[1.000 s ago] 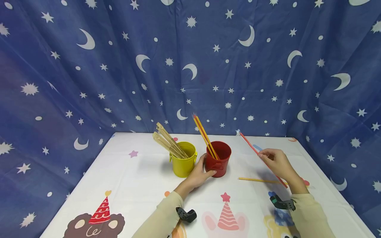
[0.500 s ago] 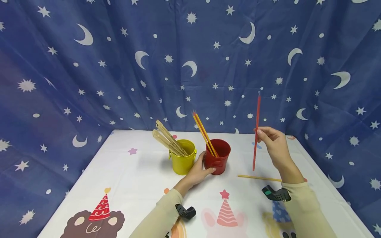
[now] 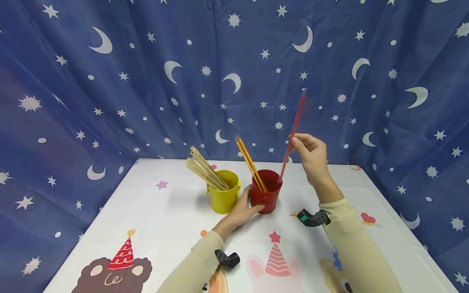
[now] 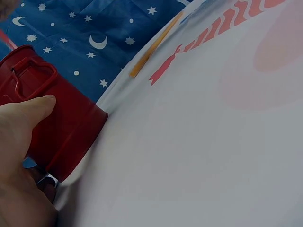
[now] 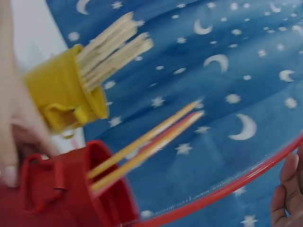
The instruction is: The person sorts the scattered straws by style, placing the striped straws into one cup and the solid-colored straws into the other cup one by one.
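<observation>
My right hand (image 3: 313,158) pinches a red drinking straw (image 3: 297,112) in a clear wrapper, holding it tilted. The straw's lower end is at the right rim of a small red bucket (image 3: 264,200); whether it is inside the rim I cannot tell. Around the bucket's left side my left hand (image 3: 239,212) holds it, thumb across the front below the handle in the left wrist view. Several yellow and red straws (image 5: 142,146) lean out of the red bucket to the left. A yellow straw (image 4: 156,45) lies on the table, mostly hidden by the right wrist in the head view.
Just left of the red bucket stands a yellow bucket (image 3: 223,202) with several beige paper-wrapped sticks (image 3: 209,173) leaning out. A white printed cloth (image 3: 176,207) covers the table. A blue star-and-moon curtain (image 3: 198,114) hangs behind it.
My right hand has lifted the red straw from above the table's right side, turned it nearly upright, and carried it left to the red bucket. The left hand stays on the bucket.
</observation>
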